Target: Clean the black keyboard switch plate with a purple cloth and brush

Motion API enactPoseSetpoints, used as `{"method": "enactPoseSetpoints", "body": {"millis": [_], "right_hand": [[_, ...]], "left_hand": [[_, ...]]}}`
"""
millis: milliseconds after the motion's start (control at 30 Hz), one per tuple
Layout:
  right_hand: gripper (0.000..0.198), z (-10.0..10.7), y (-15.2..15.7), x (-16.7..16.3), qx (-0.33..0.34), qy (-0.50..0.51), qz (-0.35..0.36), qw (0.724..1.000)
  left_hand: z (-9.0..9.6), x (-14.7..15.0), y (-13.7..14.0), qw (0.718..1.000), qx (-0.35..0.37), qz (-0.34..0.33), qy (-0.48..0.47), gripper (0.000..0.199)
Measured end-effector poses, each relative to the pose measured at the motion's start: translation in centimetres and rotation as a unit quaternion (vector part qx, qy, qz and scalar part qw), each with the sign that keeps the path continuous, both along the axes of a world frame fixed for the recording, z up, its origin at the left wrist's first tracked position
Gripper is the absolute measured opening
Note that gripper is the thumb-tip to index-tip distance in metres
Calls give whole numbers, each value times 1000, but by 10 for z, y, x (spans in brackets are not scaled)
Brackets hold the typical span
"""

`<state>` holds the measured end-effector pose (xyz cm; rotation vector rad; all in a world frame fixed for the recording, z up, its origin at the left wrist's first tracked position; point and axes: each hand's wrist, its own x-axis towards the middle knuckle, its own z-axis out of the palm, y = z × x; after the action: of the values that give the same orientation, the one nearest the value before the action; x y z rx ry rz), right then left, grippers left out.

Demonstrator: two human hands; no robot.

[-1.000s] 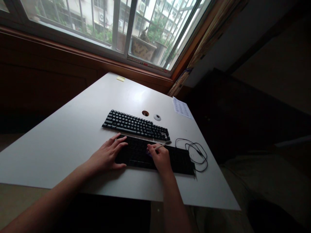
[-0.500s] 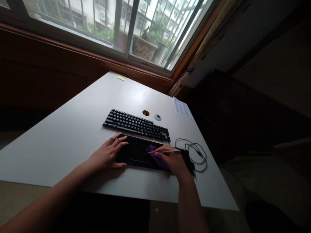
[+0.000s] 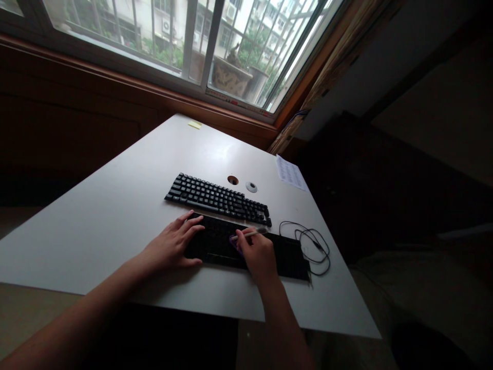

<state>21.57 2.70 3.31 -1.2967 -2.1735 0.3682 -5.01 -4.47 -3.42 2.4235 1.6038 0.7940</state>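
Note:
A black keyboard base lies along the front part of the white table. Over its left end rests my left hand, fingers spread and thumb apart near the front edge. Above the middle of the base, my right hand pinches a thin, pale stick with a greyish rear end, its tip pointing left and down. Some purple cloth shows at the fingers near the tip; the rest is hidden by the hand. Just behind lies a black block of keyboard keys, parallel to the base.
A looped black cable lies right of the base. Behind the keys are a round hole in the tabletop and a grey ring. Printed paper lies at the right edge, a yellow note at the far corner, by the window.
My right hand has moved left along the base with the stick, and the purple cloth is now mostly covered. The left hand stays on the base's left end.

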Motion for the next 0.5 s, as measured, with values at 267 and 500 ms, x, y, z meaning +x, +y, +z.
{"method": "enactPoseSetpoints", "body": {"millis": [267, 500], "right_hand": [[20, 9, 4, 3, 15, -5, -1, 1000], [21, 13, 1, 5, -46, -10, 5, 999]], "left_hand": [[1, 1, -1, 1000, 4, 4, -10, 80], [0, 1, 0, 1000, 3, 4, -3, 81]]}}
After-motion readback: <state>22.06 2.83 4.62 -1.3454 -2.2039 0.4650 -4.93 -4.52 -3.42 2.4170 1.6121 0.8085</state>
